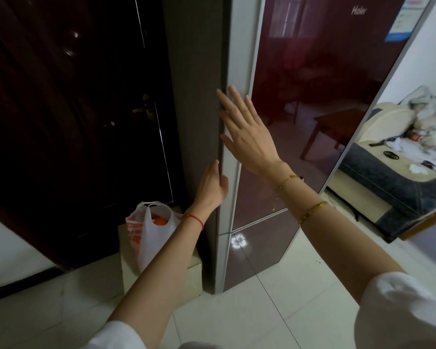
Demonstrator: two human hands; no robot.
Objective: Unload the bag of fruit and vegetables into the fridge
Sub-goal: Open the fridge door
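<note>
Right hand [247, 133] spread flat, left hand [212, 183] below curled round the left edge of the glossy dark-red fridge door [312, 79].

Dim overall; daylight enters from far right. Door [73, 109] at left: deep shadow. Glossy fridge [312, 96]: reflections, one low glare spot. Straight lines bend toward the edges.

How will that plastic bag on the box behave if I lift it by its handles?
Probably floppy: the thin bag sags and its handles stand loosely. It likely has some weight, since orange fruit shows inside. Round fruit may shift, so a push could slump it off the box.
</note>
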